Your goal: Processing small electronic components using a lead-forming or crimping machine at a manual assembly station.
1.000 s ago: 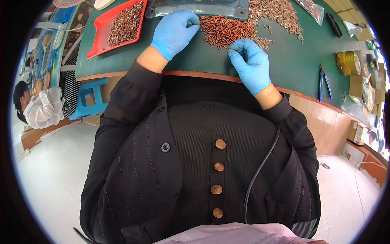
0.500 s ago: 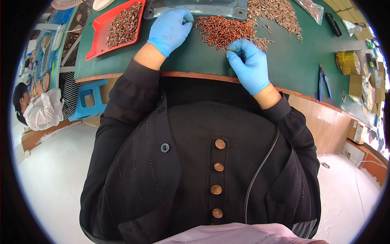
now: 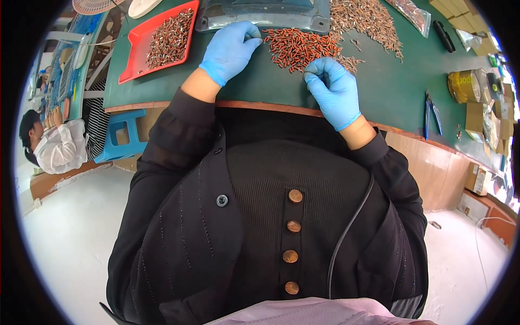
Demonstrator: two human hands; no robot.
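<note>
Your work sits on the green mat (image 3: pixel 271 86) at the bench's near edge: a loose heap of small red parts (image 3: pixel 298 47) lies between your two gloved hands, touching or nearly touching both. Beyond it, toward the right, a second and paler scatter of brownish parts (image 3: pixel 368 19) spreads across the mat, and at your far left a red tray (image 3: pixel 135 65) already carries a layer of similar small pieces. Judged from that layout, the job reads as partly done: the tray is filled in part, while the red heap and the brownish scatter remain on the mat, so a good deal appears to be left. Your left hand (image 3: pixel 230 49) is stretched forward, palm down, fingers extended and close together, their tips at the left edge of the red heap; whether they pinch a piece cannot be told. Your right hand (image 3: pixel 333 89) is drawn nearer your body, curled, thumb and fingertips bunched together at the heap's near right edge as if nipping a small piece, though the piece itself is too small to confirm. Blue-handled pliers (image 3: pixel 430 111) lie well apart on the right, untouched.
</note>
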